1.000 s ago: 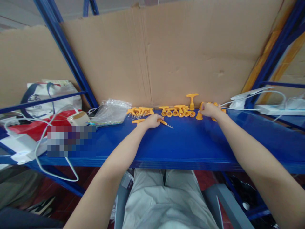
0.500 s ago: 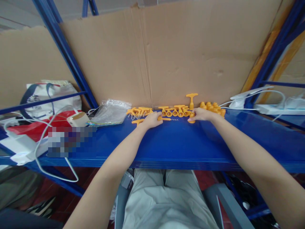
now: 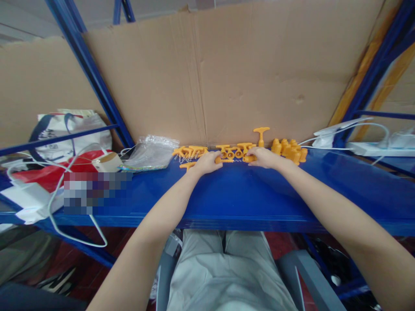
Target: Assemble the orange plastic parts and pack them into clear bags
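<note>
My left hand point(image 3: 207, 163) is closed around a yellow corkscrew point(image 3: 228, 161); its ribbed shaft and metal spiral point right, while the hand hides its handle. Facing the spiral's tip is a hollow yellow sleeve point(image 3: 248, 159), lying sideways in the closed fingers of my right hand point(image 3: 265, 157). Another yellow T-shaped handle point(image 3: 186, 165) lies just left of my left hand. Behind both hands runs a row of yellow T-handled pieces with round open ends point(image 3: 238, 153). One T-handled corkscrew point(image 3: 261, 135) stands upright behind my right hand.
Several corkscrews with bare spirals point(image 3: 189, 151) are piled at the back left, beside clear plastic bags point(image 3: 151, 153). Yellow sleeves point(image 3: 289, 151) stand grouped on the right. White cables, a charger point(image 3: 105, 163) and a red bag lie left on the blue shelf point(image 3: 243, 196). Cardboard point(image 3: 243, 73) stands behind.
My right hand has moved left with the yellow sleeve, turning it sideways and bringing it close to the spiral's tip. My left hand has barely moved.
</note>
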`<state>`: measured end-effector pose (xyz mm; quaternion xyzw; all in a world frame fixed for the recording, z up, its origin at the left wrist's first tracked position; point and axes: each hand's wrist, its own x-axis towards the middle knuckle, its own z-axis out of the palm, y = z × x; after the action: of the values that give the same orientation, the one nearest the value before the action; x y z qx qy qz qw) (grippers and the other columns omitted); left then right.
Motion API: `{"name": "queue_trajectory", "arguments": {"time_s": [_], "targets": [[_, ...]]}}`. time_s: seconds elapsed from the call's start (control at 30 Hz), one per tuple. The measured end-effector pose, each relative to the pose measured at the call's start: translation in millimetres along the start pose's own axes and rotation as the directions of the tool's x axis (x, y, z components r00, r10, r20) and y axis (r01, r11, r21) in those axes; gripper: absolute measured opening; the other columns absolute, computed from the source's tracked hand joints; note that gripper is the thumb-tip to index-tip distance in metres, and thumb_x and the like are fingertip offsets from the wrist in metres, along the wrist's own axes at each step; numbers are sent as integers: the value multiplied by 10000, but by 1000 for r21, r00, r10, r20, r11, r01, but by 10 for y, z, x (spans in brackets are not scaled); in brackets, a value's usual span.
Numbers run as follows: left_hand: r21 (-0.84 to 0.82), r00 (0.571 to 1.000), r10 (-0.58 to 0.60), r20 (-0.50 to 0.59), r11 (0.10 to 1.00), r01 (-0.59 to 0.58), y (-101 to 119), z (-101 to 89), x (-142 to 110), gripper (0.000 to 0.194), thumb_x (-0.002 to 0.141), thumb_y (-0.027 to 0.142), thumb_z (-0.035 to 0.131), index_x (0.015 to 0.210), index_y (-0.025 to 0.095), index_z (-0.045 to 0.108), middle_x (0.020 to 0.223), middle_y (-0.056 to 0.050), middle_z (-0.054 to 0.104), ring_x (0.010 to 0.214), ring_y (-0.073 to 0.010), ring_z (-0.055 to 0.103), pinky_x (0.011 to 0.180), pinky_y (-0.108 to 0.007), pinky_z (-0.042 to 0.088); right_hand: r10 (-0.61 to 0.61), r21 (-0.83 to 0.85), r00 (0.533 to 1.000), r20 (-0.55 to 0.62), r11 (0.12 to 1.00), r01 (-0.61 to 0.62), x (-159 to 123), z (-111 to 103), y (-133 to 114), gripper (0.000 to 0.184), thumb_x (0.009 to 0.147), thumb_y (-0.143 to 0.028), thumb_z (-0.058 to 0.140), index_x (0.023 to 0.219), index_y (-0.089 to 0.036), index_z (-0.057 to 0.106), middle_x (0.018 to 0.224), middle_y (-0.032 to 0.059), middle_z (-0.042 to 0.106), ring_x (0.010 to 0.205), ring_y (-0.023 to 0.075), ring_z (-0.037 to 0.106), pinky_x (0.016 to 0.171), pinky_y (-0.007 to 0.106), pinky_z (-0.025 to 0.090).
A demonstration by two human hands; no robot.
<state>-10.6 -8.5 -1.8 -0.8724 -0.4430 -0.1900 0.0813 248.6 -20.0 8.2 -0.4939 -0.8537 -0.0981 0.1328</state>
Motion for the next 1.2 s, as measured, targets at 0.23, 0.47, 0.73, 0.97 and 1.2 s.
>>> {"name": "queue_trajectory", "arguments": {"time_s": [0.23, 0.47, 0.73, 0.97, 1.2], "targets": [[8, 1000, -15, -6, 1000, 15, 7, -10, -7, 288, 794, 241, 574, 1062, 177, 656, 1022, -83, 727, 939, -241, 676, 824, -333, 512, 63, -114, 998, 29, 992, -60, -41, -40, 10, 231, 793, -193, 708, 1023, -181, 728, 1078, 114, 734, 1036, 291, 679, 901, 377, 511], [-19, 999, -11, -31, 1000, 10, 59, -10, -11, 303, 822, 247, 565, 1105, 188, 660, 951, -64, 732, 888, -221, 678, 813, -319, 513, -119, 49, 991, -54, 991, 121, -25, -19, -170, 193, 875, -238, 615, 1022, -170, 720, 1029, 120, 734, 964, 266, 679, 860, 351, 506], [7, 996, 1, -89, 1000, -1, 92, 21, 3, 249, 842, 258, 563, 1052, 203, 684, 972, -61, 715, 899, -217, 672, 825, -319, 511, -101, 105, 991, -90, 988, 111, -18, 39, -205, 203, 908, -249, 564, 1043, -180, 700, 1032, 116, 732, 960, 260, 674, 868, 344, 494], [5, 995, -18, -103, 1000, 19, 112, 39, 4, 270, 854, 255, 560, 1096, 198, 666, 1009, -77, 696, 917, -220, 661, 821, -317, 508, -70, 89, 992, -101, 993, 79, -13, 54, -217, 247, 915, -232, 564, 1124, -177, 685, 1105, 132, 711, 1044, 269, 657, 919, 375, 495], [12, 994, -37, -103, 999, 39, 109, 42, -5, 249, 832, 260, 578, 1052, 205, 682, 963, -64, 710, 887, -218, 664, 792, -309, 505, -116, 129, 975, -192, 981, 142, -6, 142, -165, 306, 918, -257, 577, 1201, -198, 677, 1166, 126, 691, 1113, 281, 637, 969, 424, 492]]}}
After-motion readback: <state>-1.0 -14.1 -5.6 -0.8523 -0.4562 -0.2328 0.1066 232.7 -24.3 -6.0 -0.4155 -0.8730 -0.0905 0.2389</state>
